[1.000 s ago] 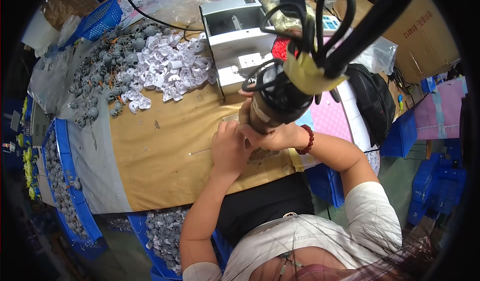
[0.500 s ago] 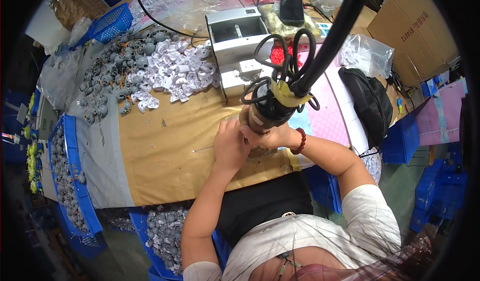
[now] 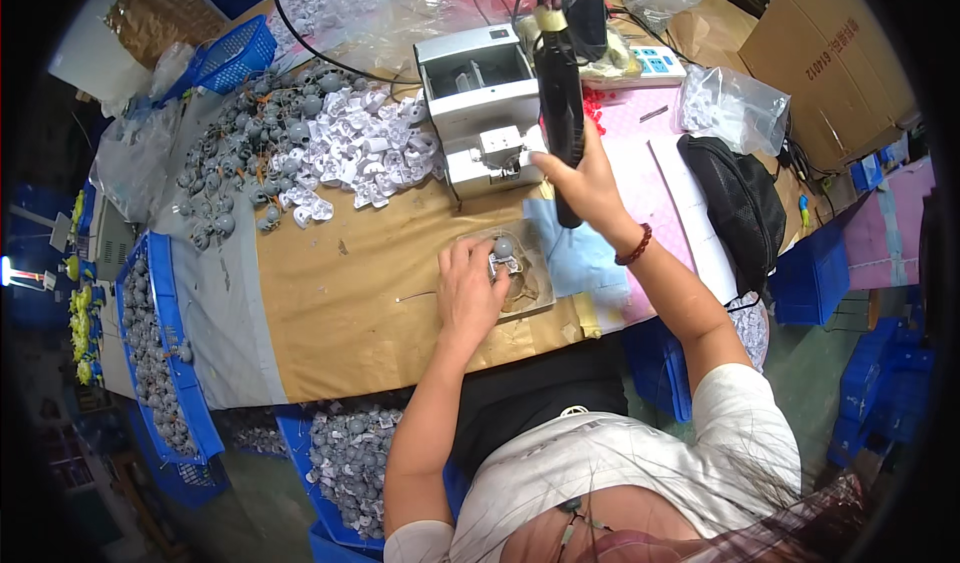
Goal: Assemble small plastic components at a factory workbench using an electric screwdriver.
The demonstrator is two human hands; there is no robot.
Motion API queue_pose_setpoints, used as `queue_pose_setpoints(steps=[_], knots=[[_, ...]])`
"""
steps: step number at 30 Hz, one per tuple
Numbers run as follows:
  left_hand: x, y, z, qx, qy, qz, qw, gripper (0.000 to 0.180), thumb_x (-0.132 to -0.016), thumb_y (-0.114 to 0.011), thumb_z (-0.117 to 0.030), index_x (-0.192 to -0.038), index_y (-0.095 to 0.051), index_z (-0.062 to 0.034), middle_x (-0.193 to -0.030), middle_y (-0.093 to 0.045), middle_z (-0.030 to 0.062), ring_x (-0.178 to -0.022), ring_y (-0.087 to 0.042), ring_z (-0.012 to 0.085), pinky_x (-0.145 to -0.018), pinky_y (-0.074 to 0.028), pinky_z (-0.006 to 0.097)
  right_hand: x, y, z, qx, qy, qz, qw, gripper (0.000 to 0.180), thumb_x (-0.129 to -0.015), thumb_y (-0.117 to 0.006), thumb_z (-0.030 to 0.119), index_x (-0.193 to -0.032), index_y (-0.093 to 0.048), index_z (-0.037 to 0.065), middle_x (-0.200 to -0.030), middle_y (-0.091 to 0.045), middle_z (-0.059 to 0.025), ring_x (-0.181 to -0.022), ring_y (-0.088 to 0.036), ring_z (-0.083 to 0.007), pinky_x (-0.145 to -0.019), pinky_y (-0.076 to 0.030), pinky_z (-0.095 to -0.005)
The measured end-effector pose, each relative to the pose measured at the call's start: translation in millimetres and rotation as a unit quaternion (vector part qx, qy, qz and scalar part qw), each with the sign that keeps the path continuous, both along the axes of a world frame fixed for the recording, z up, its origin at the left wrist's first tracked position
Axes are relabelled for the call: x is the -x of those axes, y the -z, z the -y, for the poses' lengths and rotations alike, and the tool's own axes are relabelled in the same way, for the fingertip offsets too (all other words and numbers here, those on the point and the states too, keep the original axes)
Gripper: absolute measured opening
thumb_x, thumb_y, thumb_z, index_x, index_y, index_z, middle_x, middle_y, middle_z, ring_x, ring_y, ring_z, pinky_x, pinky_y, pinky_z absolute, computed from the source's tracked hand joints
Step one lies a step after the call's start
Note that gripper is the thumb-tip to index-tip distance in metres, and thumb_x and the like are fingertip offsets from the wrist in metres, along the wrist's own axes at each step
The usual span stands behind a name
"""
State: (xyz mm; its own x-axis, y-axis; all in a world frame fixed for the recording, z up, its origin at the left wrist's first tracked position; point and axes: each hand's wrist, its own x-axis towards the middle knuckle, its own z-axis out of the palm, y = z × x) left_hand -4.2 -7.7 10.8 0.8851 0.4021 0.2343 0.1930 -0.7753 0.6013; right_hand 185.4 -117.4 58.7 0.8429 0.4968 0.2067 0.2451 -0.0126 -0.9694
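Note:
My right hand point(image 3: 590, 183) is wrapped round a black electric screwdriver point(image 3: 560, 93), held beside the front of a white and grey screw feeder point(image 3: 480, 98). The tool's tip is hard to make out. My left hand point(image 3: 465, 288) is closed on a small grey ball part point(image 3: 503, 249) with a white piece attached, its fingertips at the part's edge. That part lies in a shallow clear-walled tray point(image 3: 541, 281) on the brown-covered table. A thin wire point(image 3: 415, 295) extends left from beneath my left hand.
Grey ball parts point(image 3: 225, 143) and white plastic pieces point(image 3: 355, 143) are heaped at the far left. A blue cloth point(image 3: 580, 253) lies right of the tray. A black pouch point(image 3: 735, 208) and cardboard box point(image 3: 830, 73) stand right. Blue bins point(image 3: 180, 363) of parts flank the table's left and front.
My right hand has lifted the screwdriver from above the tray, away to the far right beside the screw feeder. My left hand stays at the tray, where the grey ball part now shows.

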Motion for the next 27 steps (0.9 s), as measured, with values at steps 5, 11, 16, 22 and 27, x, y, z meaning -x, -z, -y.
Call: queue_pose_setpoints(steps=[5,11,16,22,27], knots=[[7,-1,0,0.016,0.014,0.041,0.999,0.034,-0.079,-0.077,-0.007,-0.111,-0.066,-0.0046,-0.109,-0.067,0.0109,-0.105,-0.057,0.0337,-0.092,-0.047,0.042,-3,30,25,0.110,0.105,0.263,0.953,0.054,-0.086,-0.068,0.002,-0.137,-0.049,-0.002,-0.131,-0.055,-0.0214,-0.115,-0.058,-0.0317,-0.098,-0.046,-0.0403],[8,5,0,0.024,0.023,0.022,0.999,0.031,-0.085,-0.074,-0.013,-0.114,-0.064,-0.0081,-0.109,-0.067,0.0085,-0.099,-0.062,0.0317,-0.083,-0.053,0.041,60,51,20,0.107,-0.121,0.146,0.976,0.020,-0.088,-0.070,0.008,-0.107,-0.070,0.001,-0.105,-0.067,-0.0157,-0.103,-0.061,-0.0329,-0.091,-0.049,-0.0413],[8,9,-2,0.050,0.026,0.004,0.998,0.030,-0.086,-0.073,-0.013,-0.113,-0.064,-0.0078,-0.106,-0.066,0.0096,-0.090,-0.065,0.0321,-0.076,-0.053,0.042,66,59,3,0.108,-0.113,-0.017,0.988,0.012,-0.097,-0.063,0.008,-0.103,-0.070,-0.001,-0.090,-0.071,-0.0093,-0.083,-0.067,-0.0165,-0.075,-0.053,-0.0302],[7,13,-3,0.021,0.026,0.031,0.999,0.031,-0.083,-0.077,-0.012,-0.111,-0.065,-0.0092,-0.102,-0.067,0.0079,-0.075,-0.066,0.0267,-0.066,-0.052,0.039,72,73,-21,-0.004,-0.062,-0.128,0.990,0.015,-0.106,-0.053,0.013,-0.104,-0.056,-0.001,-0.079,-0.067,-0.0083,-0.074,-0.066,-0.0111,-0.067,-0.052,-0.0267],[7,9,-4,0.013,0.034,0.039,0.999,0.030,-0.084,-0.077,-0.013,-0.111,-0.064,-0.0093,-0.103,-0.067,0.0075,-0.075,-0.066,0.0273,-0.066,-0.052,0.039,66,58,-25,0.025,-0.069,-0.156,0.985,0.014,-0.107,-0.050,0.014,-0.107,-0.052,0.000,-0.078,-0.064,-0.0053,-0.073,-0.064,-0.0097,-0.068,-0.052,-0.0258]])
